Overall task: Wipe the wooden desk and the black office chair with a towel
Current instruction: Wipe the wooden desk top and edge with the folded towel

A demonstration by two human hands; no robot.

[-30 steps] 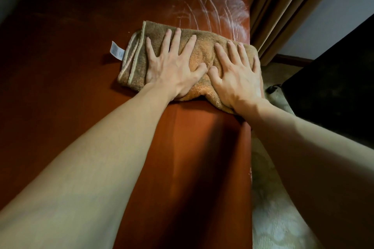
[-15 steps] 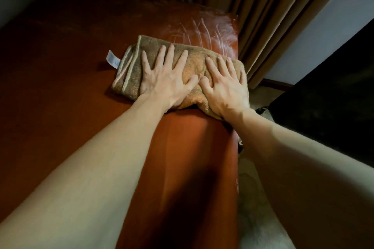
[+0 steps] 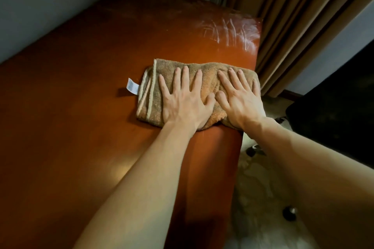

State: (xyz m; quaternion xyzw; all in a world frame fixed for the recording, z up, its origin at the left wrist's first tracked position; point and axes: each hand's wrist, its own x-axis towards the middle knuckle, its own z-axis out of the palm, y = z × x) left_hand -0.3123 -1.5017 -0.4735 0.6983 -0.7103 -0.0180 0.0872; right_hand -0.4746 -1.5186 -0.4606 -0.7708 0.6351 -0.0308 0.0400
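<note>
Desk (image 3: pixel 81 107) reddish wood, white streaks (image 3: pixel 228 32) by curtain (image 3: pixel 293 16) | left hand (image 3: pixel 183 105), right hand (image 3: pixel 240 103) flat on towel (image 3: pixel 210 80)

Brown curtain (image 3: pixel 287 16) beside grey wall (image 3: pixel 50 1)

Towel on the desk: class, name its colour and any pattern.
Tan-brown towel with pale cream stripes near one end; head view.

Both hands (image 3: pixel 212 105) press towel (image 3: pixel 208 84) flat on desk (image 3: pixel 81 107).
</note>
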